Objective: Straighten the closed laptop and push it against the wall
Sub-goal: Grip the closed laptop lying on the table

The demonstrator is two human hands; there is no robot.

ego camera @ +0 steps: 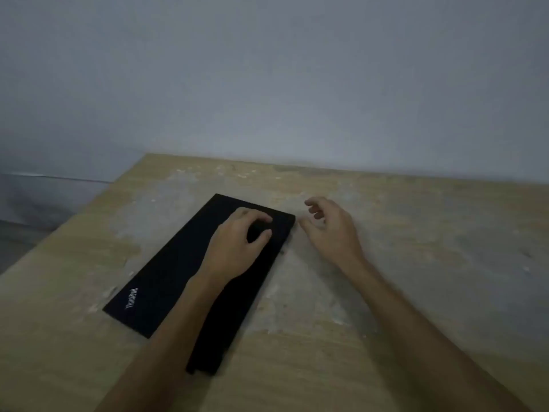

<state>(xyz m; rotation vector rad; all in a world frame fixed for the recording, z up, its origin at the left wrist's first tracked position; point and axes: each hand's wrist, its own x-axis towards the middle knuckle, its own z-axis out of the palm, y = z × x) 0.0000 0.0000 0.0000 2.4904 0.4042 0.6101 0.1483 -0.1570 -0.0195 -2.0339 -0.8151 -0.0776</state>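
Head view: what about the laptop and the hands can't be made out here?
- Laptop: part of the lid and near edge, covered by the left hand and forearm.
- Right hand: motion blur; contact with the laptop's corner unclear.
- Lid logo: small and blurred.

Dim, flat light; soft focus, perhaps motion blur throughout.

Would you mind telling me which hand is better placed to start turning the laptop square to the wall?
Left. The left hand already rests on the skewed laptop near its far end; the right hand hovers open beside that corner.
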